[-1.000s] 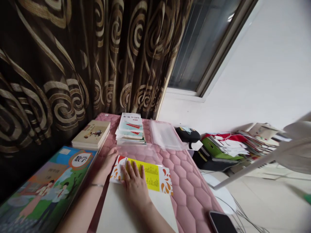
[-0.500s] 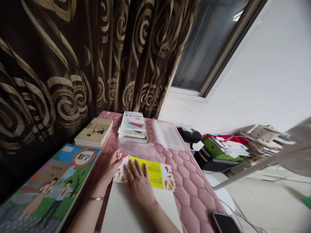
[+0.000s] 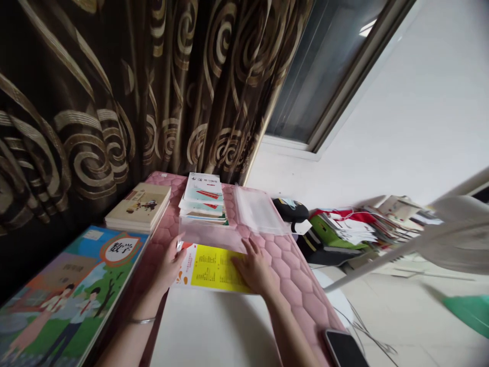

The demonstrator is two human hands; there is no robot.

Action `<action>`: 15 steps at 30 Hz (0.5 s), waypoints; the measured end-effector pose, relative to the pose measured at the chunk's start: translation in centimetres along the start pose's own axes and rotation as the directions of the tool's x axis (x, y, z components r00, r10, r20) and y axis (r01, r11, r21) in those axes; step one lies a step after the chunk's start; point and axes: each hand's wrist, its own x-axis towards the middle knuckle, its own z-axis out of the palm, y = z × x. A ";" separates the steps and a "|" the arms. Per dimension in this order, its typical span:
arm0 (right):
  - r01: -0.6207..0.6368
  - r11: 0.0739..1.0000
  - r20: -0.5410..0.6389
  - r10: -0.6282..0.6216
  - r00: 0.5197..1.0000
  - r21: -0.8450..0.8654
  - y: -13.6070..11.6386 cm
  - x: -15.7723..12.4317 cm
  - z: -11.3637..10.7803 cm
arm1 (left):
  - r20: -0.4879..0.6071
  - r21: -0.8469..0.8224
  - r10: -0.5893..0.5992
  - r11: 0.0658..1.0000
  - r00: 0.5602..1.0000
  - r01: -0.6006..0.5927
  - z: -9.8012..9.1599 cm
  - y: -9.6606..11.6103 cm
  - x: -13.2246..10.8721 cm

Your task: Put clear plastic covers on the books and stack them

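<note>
A flap with a yellow panel of print and orange droplet shapes (image 3: 216,267) lies across the far end of a blank white cover (image 3: 214,326). Beyond that flap, a clear plastic book cover (image 3: 210,234) spreads over the pink quilted surface. At the flap's far left corner, my left hand (image 3: 170,265) has its fingers closed at the plastic's edge; the fingertips show only in part. On the flap's right end rests my right hand (image 3: 257,270), open, with thumb and fingers spread and the fingertips near the plastic's right edge.
To the left lie a large blue-green textbook (image 3: 72,295) and a stack of beige books (image 3: 139,206). White booklets (image 3: 204,193) and more clear covers (image 3: 260,209) sit farther back. A phone (image 3: 344,349) lies at the near right, and a fan (image 3: 451,239) stands beyond.
My right hand has moved right, from the flap's left-middle part to its right end, uncovering the yellow panel. My left hand stays at the left corner. The view has shifted slightly.
</note>
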 end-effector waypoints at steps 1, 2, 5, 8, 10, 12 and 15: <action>-0.099 0.989 0.032 0.096 0.995 0.114 1.4 0.5 0.1 | 0.003 0.004 -0.007 1.000 1.000 0.007 0.0 0.2 -0.1; -0.208 0.951 0.090 0.192 0.977 0.228 2.6 1.0 0.2 | -0.004 0.015 0.000 1.000 1.000 0.000 0.0 0.3 -0.1; -0.432 0.748 0.242 0.358 0.902 0.504 4.8 1.9 0.9 | -0.024 0.057 0.042 0.998 0.999 -0.041 0.0 0.6 -0.1; -0.492 0.568 0.290 0.411 0.864 0.660 5.3 2.4 1.3 | -0.029 0.070 0.051 0.996 0.998 -0.049 -0.1 0.5 0.1; -0.519 0.473 0.343 0.411 0.845 0.712 5.1 2.5 1.1 | -0.030 0.059 0.059 0.997 0.998 -0.057 -0.1 0.4 0.1; -0.516 0.408 0.376 0.377 0.847 0.753 4.9 2.5 0.7 | -0.010 0.037 0.050 0.998 0.999 -0.049 0.0 0.4 0.1; -0.448 0.356 0.326 0.352 0.877 0.820 4.4 2.4 -0.1 | 0.011 0.023 0.022 0.999 1.000 -0.023 0.1 0.6 -0.1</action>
